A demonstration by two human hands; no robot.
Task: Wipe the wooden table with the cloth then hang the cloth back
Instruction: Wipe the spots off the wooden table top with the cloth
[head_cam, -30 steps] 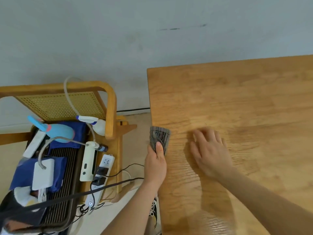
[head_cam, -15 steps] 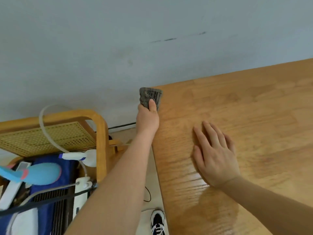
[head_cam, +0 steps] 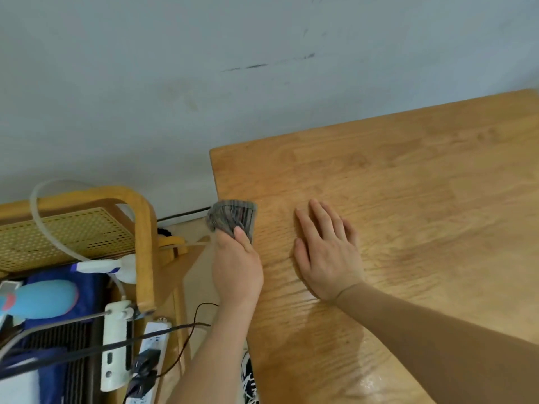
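The wooden table (head_cam: 408, 185) fills the right half of the view, its left edge running down the middle. My left hand (head_cam: 236, 269) grips a folded grey striped cloth (head_cam: 232, 215) and presses it over that left edge, some way below the far corner. My right hand (head_cam: 326, 252) lies flat on the tabletop just right of the cloth, fingers spread and holding nothing. A damp sheen shows on the wood near the front.
Left of the table stands a wooden chair (head_cam: 143, 237) with a cane back, loaded with a blue soft toy (head_cam: 43, 298), white devices, a power strip (head_cam: 148, 354) and cables. A pale wall (head_cam: 204, 83) runs behind. A shoe (head_cam: 249, 380) shows on the floor.
My left hand has slid the cloth back along the table's left edge from the far corner towards me. The right hand stays flat in place.
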